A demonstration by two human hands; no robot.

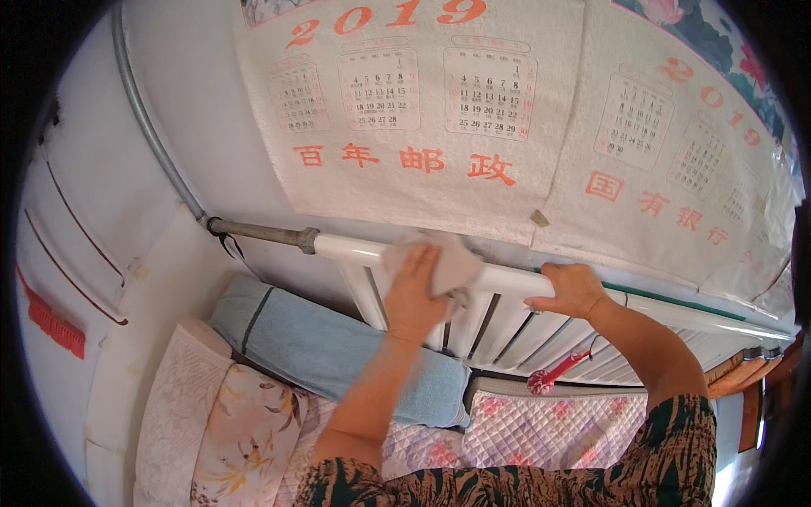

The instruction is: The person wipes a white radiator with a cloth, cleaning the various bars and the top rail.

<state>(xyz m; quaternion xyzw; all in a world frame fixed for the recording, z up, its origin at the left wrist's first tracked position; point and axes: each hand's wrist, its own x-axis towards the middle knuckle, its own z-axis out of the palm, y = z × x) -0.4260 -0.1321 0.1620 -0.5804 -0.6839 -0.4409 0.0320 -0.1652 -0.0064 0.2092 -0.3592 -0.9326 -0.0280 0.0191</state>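
The left hand's fingers lay across a pale cloth (460, 264) and held it down; motion blur hid how firmly they were closed. The left hand (414, 300) worked from above, with a fold of cloth showing at its right side. The right hand (574, 291) gripped bare metal: its fingers bent over the upper edge and its thumb rested on the front face, apart from the cloth.

The cloth sat on the top rail (346, 248) of the white column radiator (511, 280), left of the right hand. The step in hand was judged to be wiping that rail, with the right hand as brace. Continuing rightward would call for even pressure and for shifting the right hand clear; working leftward would call for care at the pipe joint.

Below the right hand, a red-handled tufted duster (570, 366) hung in front of the columns. A horizontal pipe (263, 232) joined the rail's left end and met a grey riser pipe (139, 97).

In front of the radiator lay a long bolster under a blue towel (296, 329), beside a quilted floral bedcover (549, 427) and a floral pillow (245, 431). Paper calendars (422, 198) covered the wall above. A red brush (55, 321) hung at far left.
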